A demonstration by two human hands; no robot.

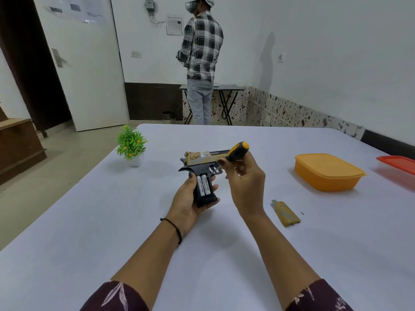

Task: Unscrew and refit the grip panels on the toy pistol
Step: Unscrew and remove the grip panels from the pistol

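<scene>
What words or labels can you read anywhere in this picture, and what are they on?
"Heybright": printed on each of the two batteries in the open grip of the toy pistol, which the left hand holds.
Sheets stuck on the door: print too blurred to read.
No other text is legible.

White walls (314, 41), open white door (89, 75), folding table (229, 87), speckled skirting (280, 108)

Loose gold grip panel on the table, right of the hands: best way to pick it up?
Pinch the flat gold grip panel across its long edges at mid-length, from above. It lies flat on the white table, narrow, both sides free; a tiny dark piece lies just right of it.
</scene>
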